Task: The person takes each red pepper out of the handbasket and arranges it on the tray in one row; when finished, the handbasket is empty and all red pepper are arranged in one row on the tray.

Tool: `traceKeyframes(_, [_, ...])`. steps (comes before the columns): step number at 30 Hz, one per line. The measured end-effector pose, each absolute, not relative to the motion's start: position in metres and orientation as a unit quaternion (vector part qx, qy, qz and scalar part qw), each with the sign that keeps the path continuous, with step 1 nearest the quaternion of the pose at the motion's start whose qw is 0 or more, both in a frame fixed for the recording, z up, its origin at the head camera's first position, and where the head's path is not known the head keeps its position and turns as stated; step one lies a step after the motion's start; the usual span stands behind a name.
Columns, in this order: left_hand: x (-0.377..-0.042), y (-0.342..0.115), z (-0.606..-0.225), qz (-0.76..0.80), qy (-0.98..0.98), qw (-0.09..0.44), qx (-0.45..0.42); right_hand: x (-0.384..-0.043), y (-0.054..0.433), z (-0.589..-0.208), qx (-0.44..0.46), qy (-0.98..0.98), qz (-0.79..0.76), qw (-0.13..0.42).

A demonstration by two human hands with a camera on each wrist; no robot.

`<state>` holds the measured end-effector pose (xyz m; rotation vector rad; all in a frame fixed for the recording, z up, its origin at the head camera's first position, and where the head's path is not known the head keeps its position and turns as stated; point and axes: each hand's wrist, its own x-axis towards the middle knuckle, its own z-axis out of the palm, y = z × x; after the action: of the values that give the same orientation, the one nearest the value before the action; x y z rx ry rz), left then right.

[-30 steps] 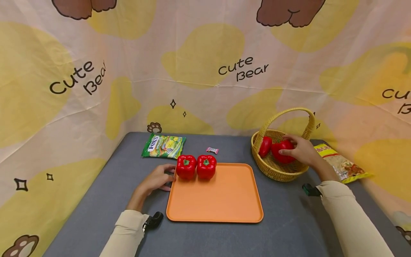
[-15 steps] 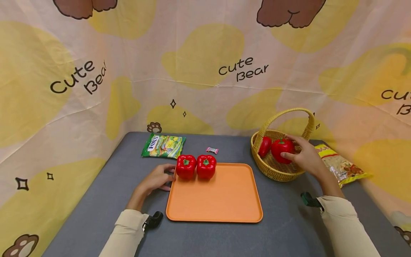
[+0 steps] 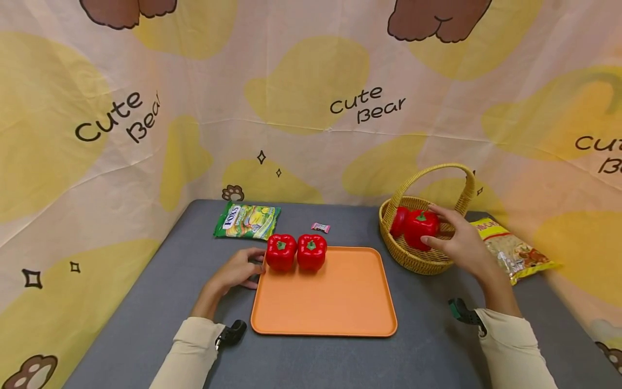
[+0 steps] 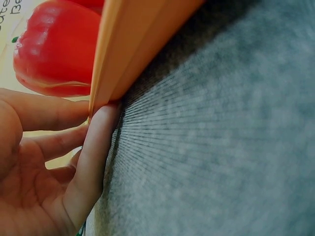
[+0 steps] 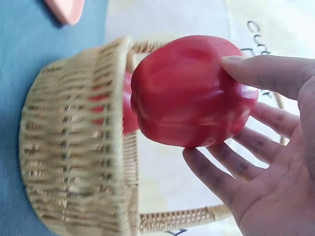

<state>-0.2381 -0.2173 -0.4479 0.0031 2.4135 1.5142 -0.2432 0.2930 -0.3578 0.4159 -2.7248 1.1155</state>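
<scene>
My right hand [image 3: 464, 243] grips a red bell pepper [image 3: 420, 229] with thumb and fingers, at the mouth of the yellow wicker basket [image 3: 413, 262]. In the right wrist view this bell pepper [image 5: 189, 93] is raised past the basket's rim, and another red item [image 5: 129, 105] is partly hidden behind the weave. At the left edge of the orange tray [image 3: 325, 302], my left hand [image 3: 238, 270] pinches the rim; the left wrist view shows the fingertips [image 4: 110, 115] against it. Two red bell peppers [image 3: 281, 253] stand side by side in the tray's back left corner.
A green candy bag [image 3: 249, 220] lies behind the tray on the left, and a small pink-wrapped candy [image 3: 320, 227] lies behind its middle. Right of the basket is a yellow snack bag [image 3: 517, 251], partly behind my right arm. The basket's handle [image 3: 437, 166] arches upright.
My right hand has drawn the bell pepper up and slightly left within the basket's opening, and the right forearm has come nearer. The left hand and tray have not visibly moved.
</scene>
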Motion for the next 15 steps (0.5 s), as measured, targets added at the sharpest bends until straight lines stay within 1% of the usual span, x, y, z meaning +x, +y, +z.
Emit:
traceKeyframes(6, [-0.238, -0.217, -0.449, 0.526, 0.838, 0.147, -0.001, -0.236, 0.281, -0.357, 0.162, -0.899, 0.392, 0.110])
traceKeyframes(15, [-0.238, -0.218, -0.448, 0.522, 0.840, 0.150, -0.004, -0.233, 0.266, -0.360, 0.191, -0.881, 0.419, 0.110])
